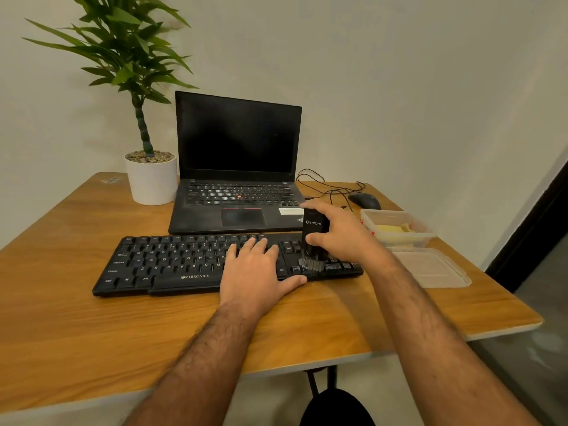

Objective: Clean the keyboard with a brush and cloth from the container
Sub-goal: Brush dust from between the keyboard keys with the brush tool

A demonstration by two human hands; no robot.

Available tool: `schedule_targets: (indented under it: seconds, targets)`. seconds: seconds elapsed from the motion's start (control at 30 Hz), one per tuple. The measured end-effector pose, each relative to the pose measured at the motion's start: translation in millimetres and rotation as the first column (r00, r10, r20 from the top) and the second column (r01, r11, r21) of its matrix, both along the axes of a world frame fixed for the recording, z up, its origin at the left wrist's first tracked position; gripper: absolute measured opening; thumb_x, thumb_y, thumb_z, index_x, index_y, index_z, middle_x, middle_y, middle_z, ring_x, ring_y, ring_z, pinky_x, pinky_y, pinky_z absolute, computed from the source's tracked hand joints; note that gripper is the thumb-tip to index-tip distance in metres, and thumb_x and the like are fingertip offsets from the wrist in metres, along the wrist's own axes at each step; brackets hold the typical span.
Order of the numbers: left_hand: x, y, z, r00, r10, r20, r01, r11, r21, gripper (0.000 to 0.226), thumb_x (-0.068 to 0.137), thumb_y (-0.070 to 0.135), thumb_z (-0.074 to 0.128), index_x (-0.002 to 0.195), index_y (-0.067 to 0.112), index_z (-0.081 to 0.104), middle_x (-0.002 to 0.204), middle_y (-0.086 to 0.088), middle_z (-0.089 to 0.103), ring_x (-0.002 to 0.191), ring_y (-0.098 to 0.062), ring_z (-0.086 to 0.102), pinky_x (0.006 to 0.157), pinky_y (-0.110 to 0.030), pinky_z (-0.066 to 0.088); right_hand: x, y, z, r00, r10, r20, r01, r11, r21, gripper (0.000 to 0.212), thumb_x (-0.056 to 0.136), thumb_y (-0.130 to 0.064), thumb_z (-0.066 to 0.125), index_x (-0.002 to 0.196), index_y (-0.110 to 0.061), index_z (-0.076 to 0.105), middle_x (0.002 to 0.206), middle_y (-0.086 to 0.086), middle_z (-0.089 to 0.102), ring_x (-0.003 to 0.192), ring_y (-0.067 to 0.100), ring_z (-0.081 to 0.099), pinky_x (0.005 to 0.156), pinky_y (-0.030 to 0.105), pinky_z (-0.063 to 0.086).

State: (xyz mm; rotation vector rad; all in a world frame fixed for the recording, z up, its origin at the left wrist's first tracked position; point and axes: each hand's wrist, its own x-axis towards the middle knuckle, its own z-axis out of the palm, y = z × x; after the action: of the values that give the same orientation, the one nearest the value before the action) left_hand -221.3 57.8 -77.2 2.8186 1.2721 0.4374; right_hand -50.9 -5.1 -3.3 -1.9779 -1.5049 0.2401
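Observation:
A black keyboard (172,262) lies across the middle of the wooden table (92,327). My left hand (255,272) rests flat on its right-centre keys, fingers spread, thumb at the front edge. My right hand (341,235) grips a black upright brush (315,238) whose grey bristles press on the keys at the keyboard's right end. To the right stands a clear plastic container (399,238) holding a yellow cloth (392,229).
An open black laptop (236,167) sits right behind the keyboard. A potted plant (152,179) stands at the back left. A black mouse (364,200) with its cable lies behind the container. The container's clear lid (430,269) lies near the table's right edge.

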Motion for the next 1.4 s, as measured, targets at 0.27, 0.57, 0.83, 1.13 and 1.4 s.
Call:
schedule_targets:
  seconds: [0.27, 0.57, 0.83, 1.13, 1.4]
  targets:
    - [0, 1, -1, 1.000, -0.001, 0.008, 0.001, 1.000, 0.011, 0.097, 0.079, 0.090, 0.030, 0.151, 0.025, 0.039, 0.160, -0.001, 0.033, 0.151, -0.021, 0.021, 0.122, -0.051, 0.015, -17, -13, -23, 0.996, -0.002, 0.088, -0.011, 0.989, 0.145, 0.066, 0.093, -0.023, 0.066, 0.145, -0.048, 0.034, 0.137, -0.004, 0.057, 0.115, 0.015, 0.060, 0.082, 0.029, 0.060]
    - [-1, -1, 1, 1.000, -0.006, 0.004, 0.006, 1.000, 0.010, 0.096, 0.080, 0.089, 0.030, 0.151, 0.025, 0.038, 0.161, 0.000, 0.032, 0.151, -0.020, 0.020, 0.123, -0.050, 0.013, -8, -19, -12, 0.999, -0.046, 0.012, 0.043, 0.984, 0.175, 0.066, 0.090, -0.022, 0.069, 0.143, -0.047, 0.039, 0.129, -0.011, 0.058, 0.111, 0.008, 0.059, 0.075, 0.017, 0.056]
    - [-1, -1, 1, 1.000, -0.007, -0.004, 0.007, 1.000, 0.009, 0.097, 0.080, 0.090, 0.030, 0.151, 0.025, 0.038, 0.161, -0.001, 0.032, 0.151, -0.021, 0.020, 0.123, -0.050, 0.014, -4, -38, -27, 0.996, -0.005, -0.088, 0.020, 0.985, 0.170, 0.065, 0.089, -0.016, 0.069, 0.138, -0.050, 0.043, 0.128, -0.012, 0.054, 0.113, 0.011, 0.058, 0.083, 0.035, 0.061]
    - [-2, -1, 0, 1.000, -0.002, -0.004, 0.002, 1.000, 0.026, 0.097, 0.080, 0.089, 0.030, 0.151, 0.024, 0.038, 0.161, -0.001, 0.033, 0.151, -0.021, 0.022, 0.122, -0.051, 0.016, -19, -24, -23, 0.998, -0.057, -0.033, 0.062, 0.976, 0.210, 0.067, 0.089, -0.018, 0.069, 0.144, -0.044, 0.040, 0.137, -0.006, 0.057, 0.117, 0.009, 0.056, 0.087, 0.032, 0.059]
    - [-1, 1, -3, 1.000, 0.005, 0.013, -0.006, 1.000, 0.024, 0.095, 0.080, 0.088, 0.033, 0.151, 0.024, 0.039, 0.160, -0.002, 0.034, 0.150, -0.022, 0.022, 0.122, -0.052, 0.015, -29, -20, -17, 0.996, -0.072, 0.058, 0.064, 0.990, 0.129, 0.066, 0.090, -0.019, 0.068, 0.145, -0.042, 0.038, 0.136, -0.003, 0.058, 0.108, 0.007, 0.057, 0.073, 0.015, 0.055]
